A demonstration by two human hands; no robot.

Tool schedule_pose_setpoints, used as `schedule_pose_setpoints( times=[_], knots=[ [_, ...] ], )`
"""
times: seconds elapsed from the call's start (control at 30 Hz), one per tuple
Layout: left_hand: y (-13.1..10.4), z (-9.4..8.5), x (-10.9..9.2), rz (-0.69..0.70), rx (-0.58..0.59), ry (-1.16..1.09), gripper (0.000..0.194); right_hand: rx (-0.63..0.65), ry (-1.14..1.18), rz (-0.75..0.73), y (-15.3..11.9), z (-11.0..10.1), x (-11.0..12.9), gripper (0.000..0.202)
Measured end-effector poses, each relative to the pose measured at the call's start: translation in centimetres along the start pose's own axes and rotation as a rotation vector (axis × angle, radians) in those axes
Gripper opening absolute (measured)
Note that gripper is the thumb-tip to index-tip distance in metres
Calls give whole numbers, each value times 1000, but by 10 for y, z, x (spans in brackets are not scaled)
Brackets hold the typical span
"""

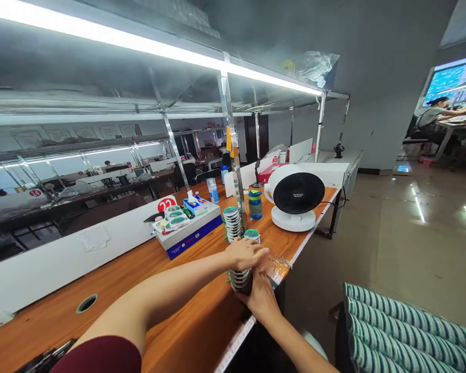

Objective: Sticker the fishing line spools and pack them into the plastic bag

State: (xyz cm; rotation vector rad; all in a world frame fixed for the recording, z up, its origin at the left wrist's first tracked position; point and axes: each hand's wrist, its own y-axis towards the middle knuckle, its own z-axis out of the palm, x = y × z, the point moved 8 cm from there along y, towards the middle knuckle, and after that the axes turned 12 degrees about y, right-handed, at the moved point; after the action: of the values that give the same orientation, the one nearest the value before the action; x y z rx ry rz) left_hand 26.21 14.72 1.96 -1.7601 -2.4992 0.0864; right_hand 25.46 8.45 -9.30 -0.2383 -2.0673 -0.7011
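A stack of round, flat white spools (238,282) stands near the front edge of the wooden table, with bits of green at its side. Palm down, my left hand (245,254) lies across the top of this stack, fingers stretched to the right. My right hand (262,298) is wrapped round the stack's near right side, low down. Just behind stands a taller stack of similar spools (232,224) with green tops. Another green-topped stack (252,235) is beside it, partly hidden by my left hand. What lies under my left palm is hidden.
A metal post (238,191) rises behind the stacks. Nearby stand a green-lidded bottle (255,204), a white fan (293,220) and a blue-white box (192,233) with packets and tissues on it. A striped cushion (404,326) is at lower right. Someone sits working far right.
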Motion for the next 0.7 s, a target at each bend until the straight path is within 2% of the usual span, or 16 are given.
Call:
schedule_pose_setpoints(
  times=[0.1,0.23,0.37,0.47,0.57,0.63,0.7],
  knots=[
    [-3,3,1,-33,-4,3,67,14,-17,15,0,1,3,74],
    [-8,-2,2,-22,-44,-18,63,-11,-48,24,-1,5,3,74],
    [-11,-22,12,-48,-244,-179,59,-19,-54,25,1,8,2,69],
    [-15,-36,31,-158,-333,-363,52,-14,-34,18,2,5,7,67],
    [-27,-29,55,-323,-257,-516,59,1,-60,33,1,-1,11,66],
    [-40,-10,64,-389,-120,-631,64,16,-71,43,1,-4,12,63],
    [-56,15,64,-413,30,-752,61,22,-63,40,0,-6,13,65]
  ],
)
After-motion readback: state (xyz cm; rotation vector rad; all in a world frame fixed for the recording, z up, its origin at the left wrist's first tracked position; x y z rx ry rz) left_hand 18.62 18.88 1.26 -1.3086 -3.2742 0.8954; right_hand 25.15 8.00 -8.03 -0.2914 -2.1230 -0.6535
